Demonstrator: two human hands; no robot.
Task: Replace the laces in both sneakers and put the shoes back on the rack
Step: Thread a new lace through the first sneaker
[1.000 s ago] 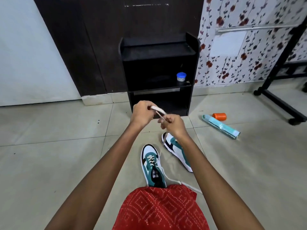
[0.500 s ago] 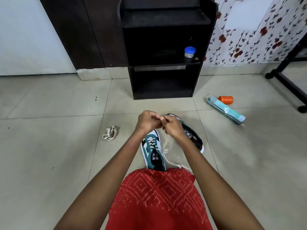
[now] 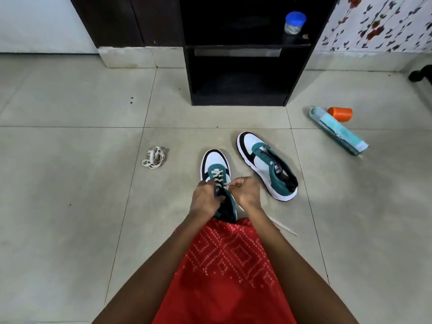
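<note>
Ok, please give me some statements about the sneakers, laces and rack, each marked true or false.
1. The left hand holds the near sneaker while the right hand pinches its lace. True.
2. The far sneaker is fully laced. False: no lace shows in it.
3. A loose lace bundle lies on the floor, left of the sneakers. True.
4. Both sneakers stand in the rack. False: both are on the floor before it.

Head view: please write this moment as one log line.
left hand: holds near sneaker | right hand: pinches lace | other sneaker: unlaced | lace bundle: on floor
</note>
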